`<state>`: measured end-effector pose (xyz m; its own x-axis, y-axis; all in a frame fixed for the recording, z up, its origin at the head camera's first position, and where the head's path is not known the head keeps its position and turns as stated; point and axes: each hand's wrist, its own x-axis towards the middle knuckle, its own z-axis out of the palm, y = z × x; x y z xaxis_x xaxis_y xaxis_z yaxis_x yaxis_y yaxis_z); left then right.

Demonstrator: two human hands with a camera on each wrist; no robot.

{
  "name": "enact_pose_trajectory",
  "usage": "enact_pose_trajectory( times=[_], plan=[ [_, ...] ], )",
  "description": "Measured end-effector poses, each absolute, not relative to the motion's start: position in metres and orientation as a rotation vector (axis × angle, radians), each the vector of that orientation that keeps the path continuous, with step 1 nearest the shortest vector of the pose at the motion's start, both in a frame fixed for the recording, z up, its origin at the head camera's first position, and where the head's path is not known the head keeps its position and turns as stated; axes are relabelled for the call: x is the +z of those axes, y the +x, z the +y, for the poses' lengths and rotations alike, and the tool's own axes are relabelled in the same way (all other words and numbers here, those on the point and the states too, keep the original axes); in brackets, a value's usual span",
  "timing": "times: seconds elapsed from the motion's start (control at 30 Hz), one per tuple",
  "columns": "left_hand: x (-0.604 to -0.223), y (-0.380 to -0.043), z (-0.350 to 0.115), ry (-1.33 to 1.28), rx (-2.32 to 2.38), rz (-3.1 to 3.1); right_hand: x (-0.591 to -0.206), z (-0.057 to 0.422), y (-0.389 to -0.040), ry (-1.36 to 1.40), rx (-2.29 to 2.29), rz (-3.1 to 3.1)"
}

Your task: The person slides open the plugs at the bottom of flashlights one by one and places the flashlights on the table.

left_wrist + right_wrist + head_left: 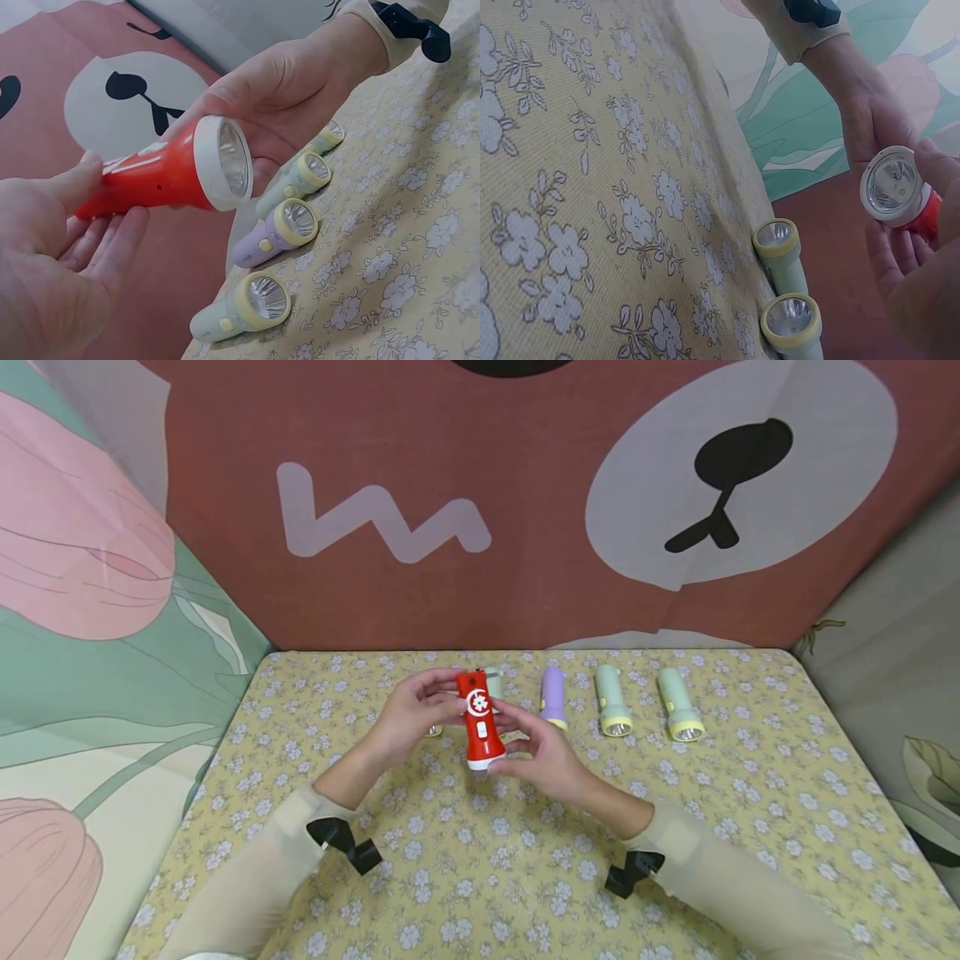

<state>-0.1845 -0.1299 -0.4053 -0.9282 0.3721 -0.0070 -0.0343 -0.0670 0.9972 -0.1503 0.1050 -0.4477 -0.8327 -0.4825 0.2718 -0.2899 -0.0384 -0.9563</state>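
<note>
A red flashlight [482,745] with a white rim, a white switch and a white flower-like emblem is held up over the table, lens end toward the person. My left hand [405,714] pinches its tail end between thumb and fingers. At the lens end, my right hand [551,756] grips it from the right, thumb near the white rim. The left wrist view shows the red flashlight [161,180] from the side, spanning both hands. Its clear lens and reflector [894,182] face the right wrist camera.
Behind the hands lies a row of flashlights: a purple one [552,691], pale green ones [609,687] [673,687], another green one [495,683] partly hidden by the red flashlight, and one [434,731] mostly hidden behind the left hand. A floral cloth [480,877] covers the table; printed fabric [525,585] hangs behind.
</note>
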Motion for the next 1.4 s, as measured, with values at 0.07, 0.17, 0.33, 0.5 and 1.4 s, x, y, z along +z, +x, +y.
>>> enact_pose_trajectory(
  times=[0.07,0.17,0.33,0.5,1.4],
  plan=[
    [-0.405,-0.184,-0.13,0.374,2.06,1.928,-0.447,0.105,-0.15,-0.836,-2.012,2.05],
    [-0.405,-0.184,-0.131,0.38,2.039,1.931,-0.447,0.106,-0.151,-0.843,-2.032,2.023],
    [-0.406,-0.185,-0.132,0.391,2.018,1.956,-0.447,0.105,-0.151,-0.837,-2.043,2.014],
    [-0.406,-0.184,-0.132,0.387,2.022,1.986,-0.445,0.102,-0.15,-0.8,-2.04,2.037],
    [-0.4,-0.197,-0.154,0.377,1.976,2.013,-0.436,0.076,-0.156,-0.658,-2.048,2.084]
  ],
)
